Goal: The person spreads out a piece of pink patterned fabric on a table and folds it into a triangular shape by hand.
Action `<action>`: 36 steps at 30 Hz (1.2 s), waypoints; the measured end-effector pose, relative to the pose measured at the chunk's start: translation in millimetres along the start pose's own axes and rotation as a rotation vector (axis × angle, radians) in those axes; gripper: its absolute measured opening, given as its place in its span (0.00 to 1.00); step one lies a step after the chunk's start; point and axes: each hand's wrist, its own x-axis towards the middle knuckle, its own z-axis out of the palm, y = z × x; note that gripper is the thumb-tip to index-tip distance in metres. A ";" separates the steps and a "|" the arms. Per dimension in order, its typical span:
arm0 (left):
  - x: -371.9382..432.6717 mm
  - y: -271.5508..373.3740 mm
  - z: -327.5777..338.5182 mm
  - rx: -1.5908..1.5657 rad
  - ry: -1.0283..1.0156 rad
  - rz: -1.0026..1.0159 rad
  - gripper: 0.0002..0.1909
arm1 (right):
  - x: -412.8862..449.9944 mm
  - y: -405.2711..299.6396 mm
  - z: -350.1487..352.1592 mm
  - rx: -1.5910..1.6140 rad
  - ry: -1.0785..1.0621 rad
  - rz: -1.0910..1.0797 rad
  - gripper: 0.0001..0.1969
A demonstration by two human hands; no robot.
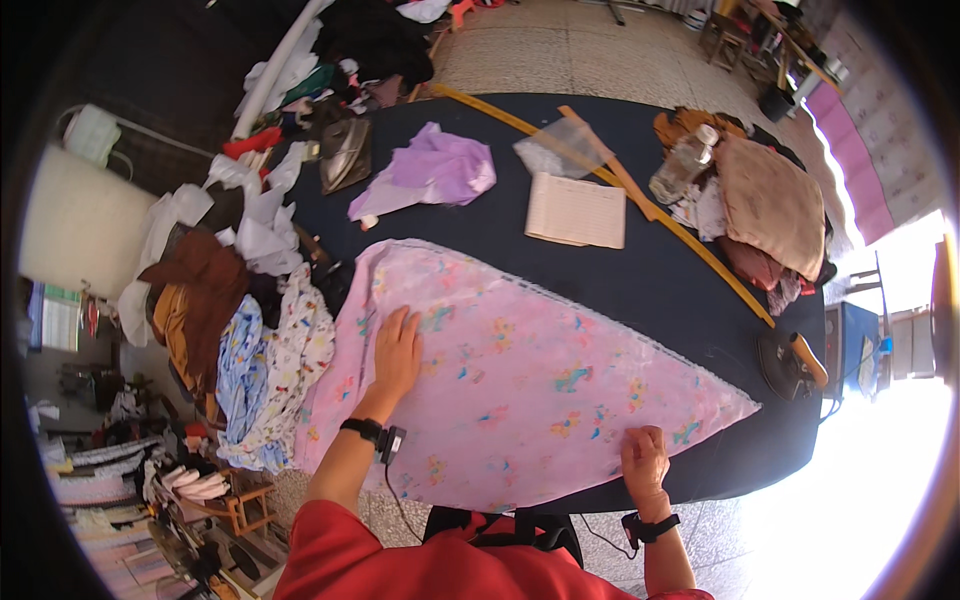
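A pink printed fabric piece (517, 367) with colourful figures lies spread before me on a dark-covered table (480, 217). It tapers to a point at the right, and a dashed dark line follows its far slanting edge. My left hand (397, 352) rests flat on the left part of the fabric, fingers slightly apart and holding nothing. At the near edge, towards the right, my right hand (645, 459) touches the fabric with bent, bunched fingers. Whether it pinches the cloth is hidden. Both wrists wear black straps with small devices and cables.
Beyond lie a purple cloth (435, 169), an open notebook (576, 210), a long yellow ruler (705, 259) and a clear bottle (682, 165). One iron (345, 154) stands far left; another (784, 367) sits right. Heaped garments (281, 367) border the left side.
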 end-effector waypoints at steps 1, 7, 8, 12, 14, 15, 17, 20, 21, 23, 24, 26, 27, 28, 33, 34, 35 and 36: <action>2.2 -10.3 -3.7 0.007 0.002 -0.013 0.19 | -1.1 -9.2 4.2 -0.065 0.003 -0.003 0.07; -10.8 -51.5 -38.7 -0.160 0.017 -0.020 0.17 | 2.5 -50.8 22.4 -0.055 -0.005 -0.013 0.09; -19.2 -61.0 -46.3 -0.148 0.029 -0.052 0.17 | 4.6 -73.8 26.5 0.012 -0.036 -0.006 0.08; -67.3 -106.6 -76.4 -0.105 0.044 -0.150 0.25 | -6.8 -135.2 81.2 0.123 -0.141 -0.183 0.09; -92.9 -116.0 -95.3 -0.059 -0.061 -0.254 0.34 | -11.4 -182.2 114.2 0.160 -0.172 -0.316 0.10; -98.9 -115.6 -107.2 -0.068 -0.067 -0.250 0.34 | -15.2 -199.7 135.4 0.211 -0.177 -0.358 0.11; -110.4 -116.2 -128.6 0.014 -0.376 -0.349 0.36 | -15.1 -234.6 170.4 0.246 -0.230 -0.486 0.15; -128.4 -149.4 -124.3 -0.042 -0.502 -0.414 0.25 | -15.8 -281.9 211.5 0.181 -0.260 -0.507 0.19; -133.3 -161.0 -120.1 -0.107 -0.590 -0.415 0.20 | -14.3 -293.2 222.3 0.154 -0.255 -0.502 0.20; -134.0 -166.5 -123.2 -0.156 -0.456 -0.357 0.16 | -12.5 -308.5 238.7 0.121 -0.244 -0.492 0.20; -132.2 -167.7 -125.5 -0.201 -0.317 -0.304 0.12 | -10.8 -313.8 245.8 0.066 -0.237 -0.500 0.21; -133.7 -167.7 -137.3 -0.278 -0.393 -0.484 0.11 | -12.4 -322.6 255.8 0.006 -0.226 -0.500 0.21; -135.7 -168.1 -142.7 -0.348 -0.466 -0.673 0.10 | -13.1 -328.2 259.8 0.014 -0.239 -0.509 0.21; -138.9 -169.6 -144.5 -0.350 -0.467 -0.665 0.10 | -13.6 -333.3 263.6 0.022 -0.253 -0.518 0.20; -149.1 -158.3 -160.6 -0.443 -0.234 -0.302 0.12 | -9.7 -351.8 285.0 0.237 -0.280 -0.506 0.18; -145.1 -150.6 -164.8 -0.442 -0.230 -0.299 0.12 | -6.3 -358.0 284.4 0.354 -0.313 -0.463 0.16; -139.9 -140.9 -168.1 -0.458 -0.313 -0.219 0.14 | -2.6 -355.5 287.3 0.354 -0.309 -0.467 0.16; -134.4 -134.9 -169.4 -0.469 -0.389 -0.140 0.16 | 4.2 -348.5 290.2 0.446 -0.306 -0.353 0.13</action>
